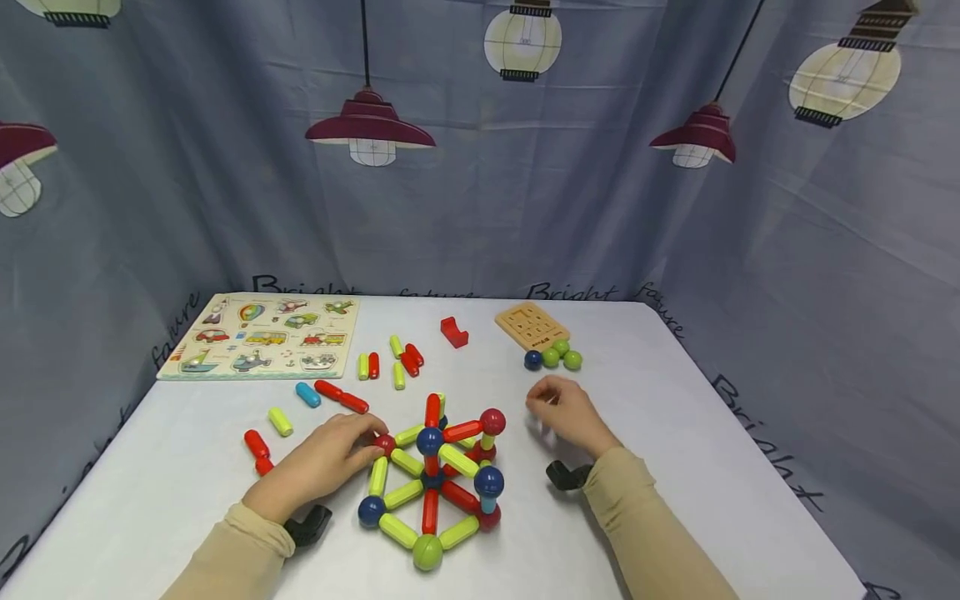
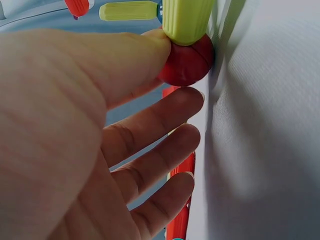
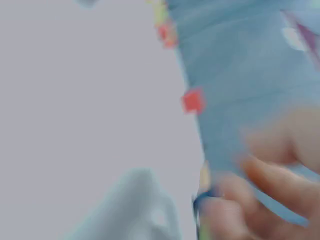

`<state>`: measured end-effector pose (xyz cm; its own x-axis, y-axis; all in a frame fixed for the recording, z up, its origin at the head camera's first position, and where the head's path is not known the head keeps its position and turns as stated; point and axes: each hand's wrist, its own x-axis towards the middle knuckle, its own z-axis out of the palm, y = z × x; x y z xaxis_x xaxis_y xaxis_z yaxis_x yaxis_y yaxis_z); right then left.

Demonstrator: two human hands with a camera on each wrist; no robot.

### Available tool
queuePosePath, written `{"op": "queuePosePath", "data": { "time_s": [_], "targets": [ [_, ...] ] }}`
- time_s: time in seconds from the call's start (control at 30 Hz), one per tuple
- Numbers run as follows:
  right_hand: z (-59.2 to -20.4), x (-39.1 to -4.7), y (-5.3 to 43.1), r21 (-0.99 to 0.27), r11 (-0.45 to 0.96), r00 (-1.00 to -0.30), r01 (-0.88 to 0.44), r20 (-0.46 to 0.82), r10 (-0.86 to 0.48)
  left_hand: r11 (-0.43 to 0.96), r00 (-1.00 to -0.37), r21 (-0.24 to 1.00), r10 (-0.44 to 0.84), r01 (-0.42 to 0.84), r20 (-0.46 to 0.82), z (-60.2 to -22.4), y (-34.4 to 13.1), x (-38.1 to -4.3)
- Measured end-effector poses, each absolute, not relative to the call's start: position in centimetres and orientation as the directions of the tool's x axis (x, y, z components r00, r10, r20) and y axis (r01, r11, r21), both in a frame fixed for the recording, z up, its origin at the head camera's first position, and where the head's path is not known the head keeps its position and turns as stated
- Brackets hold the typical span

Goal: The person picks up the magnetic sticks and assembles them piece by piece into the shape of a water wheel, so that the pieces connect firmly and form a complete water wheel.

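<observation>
A ball-and-rod structure [image 1: 432,480] is standing on the white table [image 1: 540,550], its lime-green and red rods spreading from a dark blue centre ball to form a spoked base. Above that base, more rods are linking an upper tier of dark blue and red balls, with one red rod pointing straight up and a short light blue rod propping a ball at the right. A green ball [image 1: 427,552] is marking its nearest corner.

The left hand [image 1: 322,454] is pinching the red ball [image 1: 385,444] at the structure's left corner between thumb and index finger, while its other three fingers are hanging spread below. The left forearm is reaching in from the structure's near left, back of the hand facing up.

Right of the structure, the right hand [image 1: 572,417] is hovering over the table, fingers loosely bent and thumb apart; the right wrist view is blurring them. Its forearm is slanting in from the near right.

Beyond the structure, a vehicle puzzle board [image 1: 288,348] is lying at the far left, a slotted wooden board [image 1: 531,327] at the far right.
</observation>
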<state>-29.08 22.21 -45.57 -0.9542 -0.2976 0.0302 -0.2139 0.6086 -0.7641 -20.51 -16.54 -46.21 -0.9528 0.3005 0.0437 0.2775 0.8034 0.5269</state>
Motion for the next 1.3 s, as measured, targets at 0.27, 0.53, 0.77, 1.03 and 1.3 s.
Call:
{"op": "queuePosePath", "data": {
  "time_s": [0.27, 0.53, 0.77, 1.03, 1.3],
  "targets": [
    [-44.3, -36.2, 22.9, -0.458, 0.860, -0.973, -0.226, 0.151, -0.175, 0.796, -0.952, 0.539, 0.302, 0.275, 0.039, -46.1, -16.7, -20.3],
    [-44.5, -37.7, 21.2, -0.248, 0.924, -0.957, -0.291, 0.064, -0.284, 0.793, -0.952, 0.537, 0.297, 0.288, 0.072, -46.5, -16.6, -20.0],
    [-42.3, -35.7, 18.5, -0.578, 0.752, -0.932, -0.317, 0.043, -0.359, 0.799, -0.948, 0.519, 0.308, 0.302, 0.078, -46.4, -16.5, -20.2],
    [-37.4, -32.0, 13.1, -0.836, 0.438, -0.743, -0.332, -0.054, -0.667, 0.797, -0.943, 0.512, 0.318, 0.320, 0.096, -46.4, -16.9, -20.5],
    [-37.3, -31.3, 12.1, -0.795, 0.488, -0.724, -0.360, -0.091, -0.683, 0.800, -0.943, 0.507, 0.320, 0.320, 0.090, -46.9, -16.7, -20.6]
  ]
}}
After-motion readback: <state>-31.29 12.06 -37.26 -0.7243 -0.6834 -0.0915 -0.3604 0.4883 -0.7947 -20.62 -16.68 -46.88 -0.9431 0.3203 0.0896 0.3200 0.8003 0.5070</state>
